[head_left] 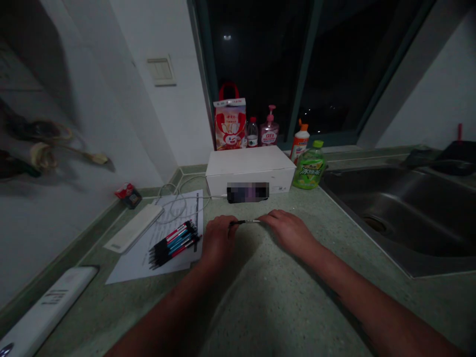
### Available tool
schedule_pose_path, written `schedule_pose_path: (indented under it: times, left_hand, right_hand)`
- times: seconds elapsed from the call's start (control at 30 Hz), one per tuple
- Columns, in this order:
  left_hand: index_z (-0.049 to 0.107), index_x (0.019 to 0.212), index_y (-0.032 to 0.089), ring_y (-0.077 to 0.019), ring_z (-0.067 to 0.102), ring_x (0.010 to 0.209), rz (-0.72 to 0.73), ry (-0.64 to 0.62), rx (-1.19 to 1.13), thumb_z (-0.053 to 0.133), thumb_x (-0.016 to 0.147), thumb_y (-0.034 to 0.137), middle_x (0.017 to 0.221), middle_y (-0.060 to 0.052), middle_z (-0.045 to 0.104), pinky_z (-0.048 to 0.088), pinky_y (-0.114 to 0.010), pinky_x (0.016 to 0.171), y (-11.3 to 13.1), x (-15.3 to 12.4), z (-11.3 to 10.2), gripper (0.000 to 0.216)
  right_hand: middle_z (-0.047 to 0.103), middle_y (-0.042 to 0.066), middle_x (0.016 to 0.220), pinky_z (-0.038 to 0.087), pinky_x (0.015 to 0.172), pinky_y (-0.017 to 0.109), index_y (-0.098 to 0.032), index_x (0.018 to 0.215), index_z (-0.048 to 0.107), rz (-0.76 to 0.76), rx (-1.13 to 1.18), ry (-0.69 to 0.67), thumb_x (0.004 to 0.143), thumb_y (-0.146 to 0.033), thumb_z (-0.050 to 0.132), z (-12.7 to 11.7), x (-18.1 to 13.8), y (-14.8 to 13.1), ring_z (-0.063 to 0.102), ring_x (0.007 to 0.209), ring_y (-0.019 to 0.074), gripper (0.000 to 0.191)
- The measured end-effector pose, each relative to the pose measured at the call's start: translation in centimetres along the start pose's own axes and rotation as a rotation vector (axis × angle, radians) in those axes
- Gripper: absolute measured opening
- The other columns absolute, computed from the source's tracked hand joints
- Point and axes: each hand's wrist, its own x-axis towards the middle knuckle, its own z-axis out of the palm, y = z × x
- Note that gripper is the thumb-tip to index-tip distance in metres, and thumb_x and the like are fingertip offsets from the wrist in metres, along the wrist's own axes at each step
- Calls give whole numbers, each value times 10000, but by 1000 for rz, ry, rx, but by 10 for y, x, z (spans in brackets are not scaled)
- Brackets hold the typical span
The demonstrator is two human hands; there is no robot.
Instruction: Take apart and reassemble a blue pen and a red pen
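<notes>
Between my two hands, just above the counter or on it, a thin pen (pixel 245 221) lies roughly level, dark at its left end and pale at its right. My left hand (pixel 220 238) pinches the dark end, while the fingertips of my right hand (pixel 284 227) close on the pale end. Whether the pen is whole or in parts is too small to tell. Left of my left hand, a bundle of several pens (pixel 174 245) with black, red and blue barrels rests on a printed paper sheet (pixel 139 270).
A phone (pixel 247 193) leans against a white box (pixel 249 168) beyond my hands. To the right are a green bottle (pixel 310 166) and a steel sink (pixel 394 198). At left lie a white flat case (pixel 136 227), a cable (pixel 186 198) and a white power strip (pixel 55 305).
</notes>
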Motion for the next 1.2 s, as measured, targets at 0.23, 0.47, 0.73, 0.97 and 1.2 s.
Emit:
schedule_pose_path:
  times: [0.23, 0.47, 0.73, 0.97, 1.2]
  left_hand:
    - [729, 997, 184, -239, 608, 952, 22, -23, -22, 572, 933, 134, 997, -60, 710, 406, -358, 874, -1, -2, 4, 177]
    - [723, 1017, 160, -255, 604, 968, -26, 2, -47, 566, 938, 145, 1023, -80, 704, 408, -378, 884, -3, -1, 3, 176]
    - [722, 988, 161, -248, 612, 957, -16, 20, -65, 576, 929, 138, 1001, -75, 706, 417, -370, 881, 0, -1, 1, 159]
    - [721, 987, 167, -241, 615, 937, -10, 37, -64, 583, 917, 129, 989, -71, 707, 421, -364, 865, -2, -1, 2, 159]
    - [728, 985, 191, -221, 635, 957, 78, -126, -197, 574, 900, 123, 989, -50, 722, 449, -337, 881, 0, -6, 11, 188]
  right_hand:
    - [675, 34, 1080, 498, 895, 360, -271, 1242, 710, -34, 11, -2, 935, 33, 582, 4, 1, -3, 632, 1030, 238, 451]
    - [671, 52, 1092, 496, 908, 370, -258, 1255, 703, -10, -2, 1, 943, 21, 597, -1, 1, 1, 624, 1048, 251, 432]
    - [676, 48, 1068, 504, 889, 386, -249, 1233, 714, -2, 5, 18, 919, 34, 607, 1, 0, 1, 630, 1020, 262, 437]
    - [673, 46, 1079, 507, 900, 378, -249, 1232, 709, -25, 15, 21, 912, 39, 619, -3, -1, 1, 627, 1028, 252, 440]
    - [669, 41, 1072, 505, 895, 358, -235, 1252, 669, -130, 169, 59, 942, -35, 677, 9, -2, -11, 612, 1025, 236, 368]
